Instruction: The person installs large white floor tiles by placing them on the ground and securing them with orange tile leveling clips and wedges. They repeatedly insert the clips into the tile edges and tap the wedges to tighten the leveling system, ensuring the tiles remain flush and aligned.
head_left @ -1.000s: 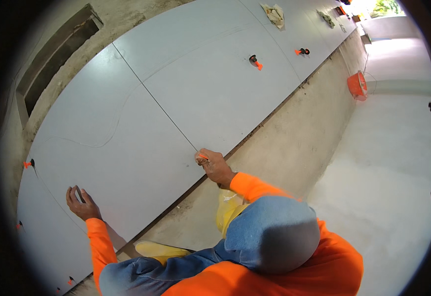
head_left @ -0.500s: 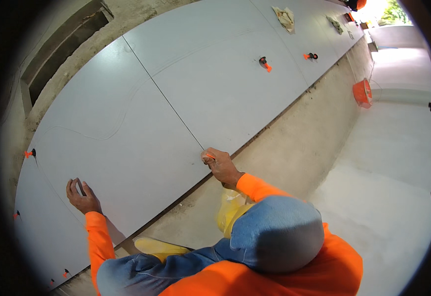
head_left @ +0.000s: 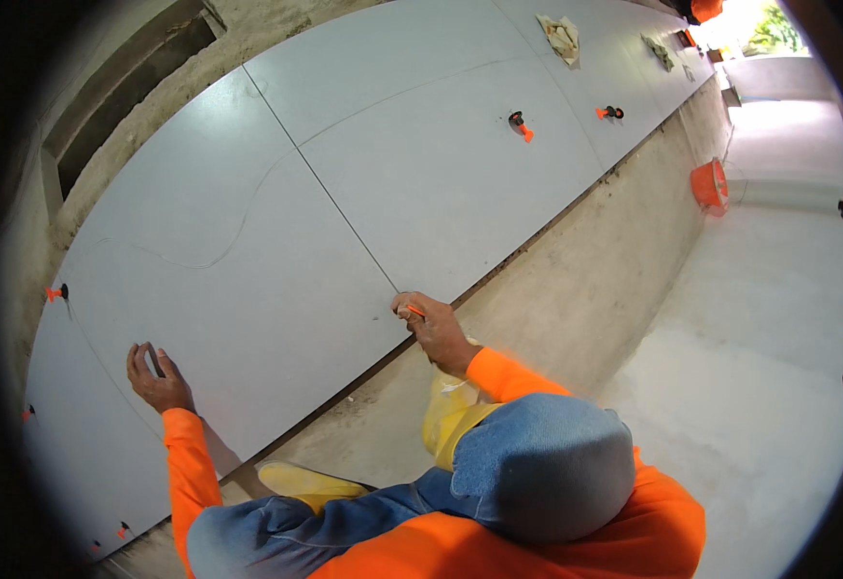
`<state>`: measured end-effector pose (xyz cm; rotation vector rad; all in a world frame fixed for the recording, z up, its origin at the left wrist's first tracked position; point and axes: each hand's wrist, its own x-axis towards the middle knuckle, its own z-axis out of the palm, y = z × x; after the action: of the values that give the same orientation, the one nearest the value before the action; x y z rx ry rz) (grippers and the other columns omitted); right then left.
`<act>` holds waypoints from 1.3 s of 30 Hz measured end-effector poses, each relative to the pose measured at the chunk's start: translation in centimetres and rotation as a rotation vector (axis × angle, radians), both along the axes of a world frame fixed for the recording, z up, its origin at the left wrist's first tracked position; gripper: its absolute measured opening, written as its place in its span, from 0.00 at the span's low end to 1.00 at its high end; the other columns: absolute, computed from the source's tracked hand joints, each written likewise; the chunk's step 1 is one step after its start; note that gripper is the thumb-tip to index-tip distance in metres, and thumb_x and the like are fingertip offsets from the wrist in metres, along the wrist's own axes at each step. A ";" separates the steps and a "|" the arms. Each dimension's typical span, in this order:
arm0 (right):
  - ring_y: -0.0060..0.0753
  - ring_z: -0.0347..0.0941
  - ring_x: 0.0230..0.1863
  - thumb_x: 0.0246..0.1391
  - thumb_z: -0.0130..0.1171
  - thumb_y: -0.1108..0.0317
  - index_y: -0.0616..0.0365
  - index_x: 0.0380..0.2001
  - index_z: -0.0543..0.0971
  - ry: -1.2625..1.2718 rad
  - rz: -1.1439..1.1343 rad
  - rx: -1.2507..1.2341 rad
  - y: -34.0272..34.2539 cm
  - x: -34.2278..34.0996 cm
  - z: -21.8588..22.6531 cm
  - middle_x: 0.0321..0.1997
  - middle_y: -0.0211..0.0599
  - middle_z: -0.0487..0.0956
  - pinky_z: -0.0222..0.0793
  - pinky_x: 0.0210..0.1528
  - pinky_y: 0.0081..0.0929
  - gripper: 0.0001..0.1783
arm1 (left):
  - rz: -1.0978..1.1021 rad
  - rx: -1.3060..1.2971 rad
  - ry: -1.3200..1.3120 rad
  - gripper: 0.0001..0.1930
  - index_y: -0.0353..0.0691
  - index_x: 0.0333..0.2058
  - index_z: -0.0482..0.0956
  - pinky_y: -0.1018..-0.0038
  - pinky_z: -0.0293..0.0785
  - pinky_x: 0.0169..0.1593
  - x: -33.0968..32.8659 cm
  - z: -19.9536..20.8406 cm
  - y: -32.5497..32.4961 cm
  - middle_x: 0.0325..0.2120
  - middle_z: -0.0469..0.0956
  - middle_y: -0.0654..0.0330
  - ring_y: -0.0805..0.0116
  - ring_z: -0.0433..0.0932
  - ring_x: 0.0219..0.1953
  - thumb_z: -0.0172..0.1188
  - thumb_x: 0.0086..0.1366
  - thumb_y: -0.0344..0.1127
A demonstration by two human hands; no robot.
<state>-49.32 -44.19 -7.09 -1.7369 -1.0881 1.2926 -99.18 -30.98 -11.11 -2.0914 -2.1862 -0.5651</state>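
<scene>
My right hand (head_left: 431,328) is closed at the near end of a thin dark joint (head_left: 322,183) between two large grey tiles. Its fingers pinch a tile leveler, of which only a bit of orange handle (head_left: 414,310) shows; the rest is hidden. Fingers bent and thumb apart, my left hand (head_left: 159,378) rests with its fingertips on the near-left tile (head_left: 248,338) and holds nothing. Other orange-and-black tile levelers stand on the tiles: one leveler (head_left: 521,126) beyond the joint, another leveler (head_left: 609,113) farther right, and one leveler (head_left: 57,292) along the left edge.
A crumpled cloth or paper (head_left: 560,40) lies on the far tiles. An orange bucket (head_left: 709,185) stands at the right, by the lower pale floor (head_left: 740,376). My yellow boots (head_left: 315,482) are beside the tile edge. A recessed opening (head_left: 132,92) lies at the far left.
The view has shifted very slightly. My right hand stays at the joint, its wrist a little lower. My left hand keeps its place on the tile.
</scene>
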 end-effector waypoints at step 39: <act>0.47 0.85 0.33 0.70 0.56 0.48 0.74 0.50 0.77 -0.551 0.384 -1.042 10.0 -2.4 4.9 0.36 0.57 0.83 0.89 0.34 0.44 0.31 | 0.160 -0.192 -0.144 0.21 0.54 0.61 0.77 0.59 0.49 0.81 -2.4 1.6 -1.0 0.69 0.68 0.63 0.64 0.57 0.76 0.58 0.74 0.50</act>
<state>-51.71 -34.21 -2.18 -2.8804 -1.1565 1.8742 -101.57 -31.98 -9.56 -1.9914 -2.5535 -0.5257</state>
